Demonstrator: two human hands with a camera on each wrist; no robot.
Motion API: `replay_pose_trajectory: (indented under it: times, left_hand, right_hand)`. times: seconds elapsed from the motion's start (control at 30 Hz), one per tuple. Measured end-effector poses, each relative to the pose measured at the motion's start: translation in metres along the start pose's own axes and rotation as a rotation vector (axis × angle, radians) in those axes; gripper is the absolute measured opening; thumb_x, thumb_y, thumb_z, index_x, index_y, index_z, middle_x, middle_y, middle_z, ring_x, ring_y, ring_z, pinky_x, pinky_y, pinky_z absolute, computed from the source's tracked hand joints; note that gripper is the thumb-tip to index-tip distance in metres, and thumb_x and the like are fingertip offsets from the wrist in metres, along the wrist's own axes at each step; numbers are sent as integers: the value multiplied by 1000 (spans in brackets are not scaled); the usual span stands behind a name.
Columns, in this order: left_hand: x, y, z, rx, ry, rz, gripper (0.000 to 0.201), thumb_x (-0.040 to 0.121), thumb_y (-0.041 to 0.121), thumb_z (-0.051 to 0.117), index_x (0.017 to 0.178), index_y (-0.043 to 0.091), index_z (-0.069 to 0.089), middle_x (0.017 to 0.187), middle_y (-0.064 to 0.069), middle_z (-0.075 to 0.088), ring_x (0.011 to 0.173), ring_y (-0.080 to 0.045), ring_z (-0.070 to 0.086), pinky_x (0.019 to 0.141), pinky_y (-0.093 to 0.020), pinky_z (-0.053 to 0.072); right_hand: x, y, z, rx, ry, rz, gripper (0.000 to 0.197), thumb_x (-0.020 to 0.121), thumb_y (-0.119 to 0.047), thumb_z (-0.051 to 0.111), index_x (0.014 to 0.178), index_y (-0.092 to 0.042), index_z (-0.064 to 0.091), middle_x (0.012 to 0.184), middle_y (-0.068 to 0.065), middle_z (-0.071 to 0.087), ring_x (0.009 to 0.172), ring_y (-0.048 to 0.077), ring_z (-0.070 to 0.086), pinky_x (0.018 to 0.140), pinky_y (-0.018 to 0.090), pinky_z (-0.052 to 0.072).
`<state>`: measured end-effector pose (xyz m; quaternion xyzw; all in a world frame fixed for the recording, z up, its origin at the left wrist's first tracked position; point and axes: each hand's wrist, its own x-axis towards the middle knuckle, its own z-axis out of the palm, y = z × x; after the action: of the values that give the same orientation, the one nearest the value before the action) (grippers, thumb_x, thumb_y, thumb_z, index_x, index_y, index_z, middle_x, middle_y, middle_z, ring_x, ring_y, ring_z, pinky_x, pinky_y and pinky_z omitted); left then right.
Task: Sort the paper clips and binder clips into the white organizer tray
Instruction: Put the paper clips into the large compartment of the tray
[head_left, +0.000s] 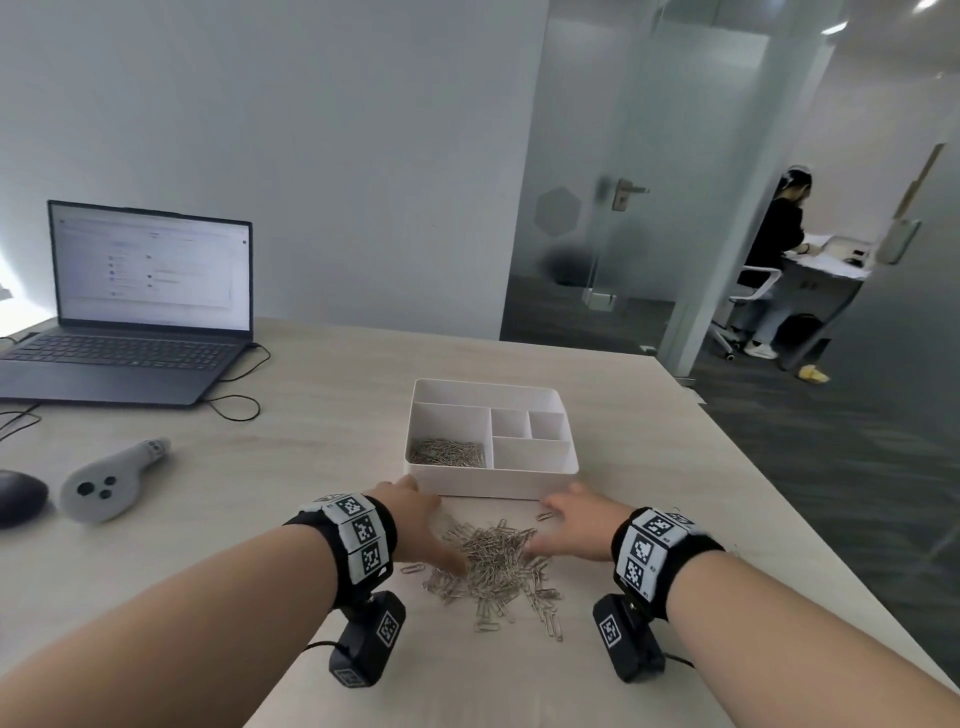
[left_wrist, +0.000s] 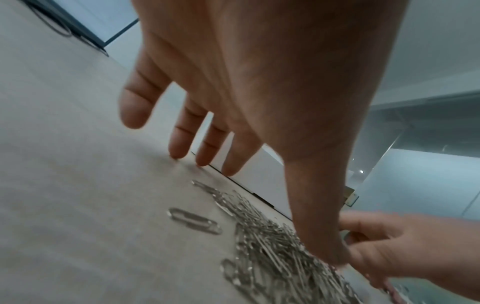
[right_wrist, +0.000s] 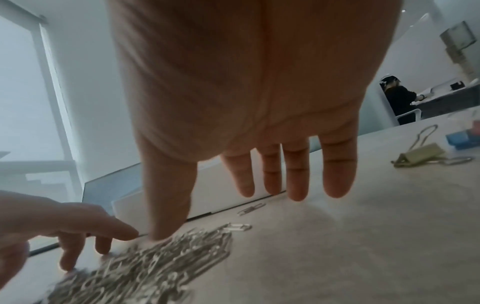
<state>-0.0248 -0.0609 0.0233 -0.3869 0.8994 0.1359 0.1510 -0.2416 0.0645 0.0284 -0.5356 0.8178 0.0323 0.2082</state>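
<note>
A loose pile of silver paper clips (head_left: 493, 564) lies on the table just in front of the white organizer tray (head_left: 493, 487). More paper clips (head_left: 447, 452) fill the tray's near-left compartment; the other compartments look bare. My left hand (head_left: 418, 525) is open at the pile's left side, thumb on the clips (left_wrist: 272, 246). My right hand (head_left: 571, 525) is open at the pile's right side, and its thumb also touches the clips (right_wrist: 155, 267). A gold binder clip (right_wrist: 420, 154) lies further right on the table, seen only in the right wrist view.
An open laptop (head_left: 140, 312) with a cable (head_left: 234, 405) stands at the back left. A grey controller (head_left: 111, 480) and a dark mouse (head_left: 18, 496) lie at the left. Blue items (right_wrist: 465, 137) sit beyond the binder clip. A person (head_left: 779, 249) sits in the room behind the glass.
</note>
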Motion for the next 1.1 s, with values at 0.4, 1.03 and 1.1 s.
replay_pose_trajectory:
  times: [0.4, 1.03, 1.1]
  left_hand:
    - [-3, 29, 11, 30, -35, 92, 104, 50, 70, 79, 142, 39, 41, 127, 3, 39, 110, -24, 58, 93, -44, 54]
    - [16, 32, 17, -282, 124, 177, 20, 77, 24, 65, 96, 25, 71, 89, 5, 66, 80, -17, 63, 67, -25, 50]
    - [17, 26, 16, -329, 133, 179, 15, 78, 23, 65, 92, 25, 71, 84, 8, 65, 73, -15, 65, 62, -25, 53]
  right_hand:
    - [2, -34, 24, 19, -54, -167, 103, 56, -62, 86, 144, -35, 40, 135, -2, 37, 121, 20, 53, 105, 36, 46]
    - [10, -37, 28, 380, 17, -190, 17, 79, -10, 63, 93, -19, 64, 84, 11, 71, 61, 24, 65, 61, 39, 59]
    - [13, -36, 28, 442, 1, -181, 15, 82, -8, 63, 92, -19, 63, 82, 8, 67, 64, 24, 66, 63, 39, 58]
